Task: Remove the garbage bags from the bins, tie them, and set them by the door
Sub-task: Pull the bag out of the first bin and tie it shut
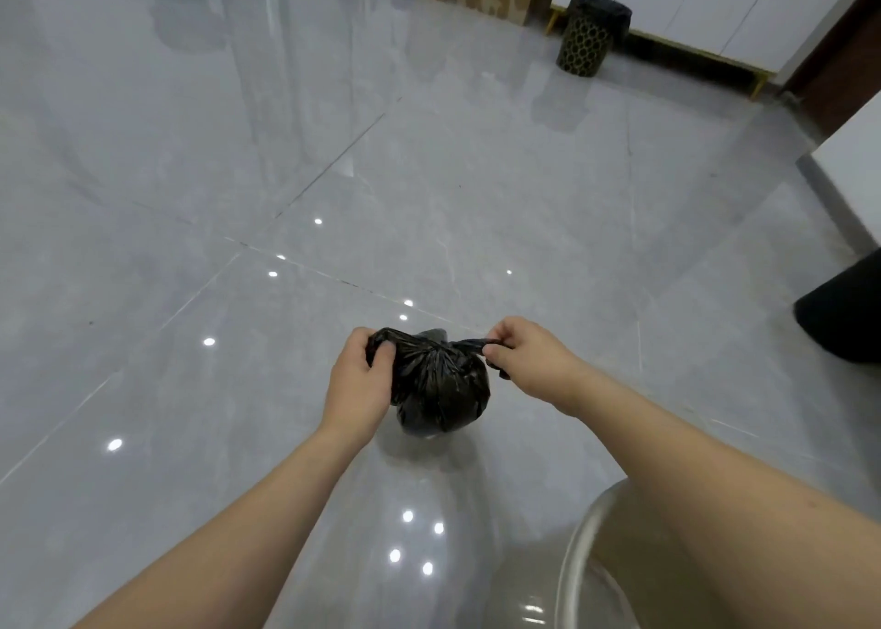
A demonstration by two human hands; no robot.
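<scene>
Bag: black garbage bag [438, 385] held above the floor [190, 199], neck gathered.
Grip: ends pinched by left hand [357, 376] and right hand [529, 356] — knot being drawn.
Far bin [593, 32]: still lined — left to empty.

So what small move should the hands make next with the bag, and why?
Probably pull the two ends apart to tighten the knot. The left hand and the right hand each grip an end of the bag, and its neck is already gathered between them.
</scene>
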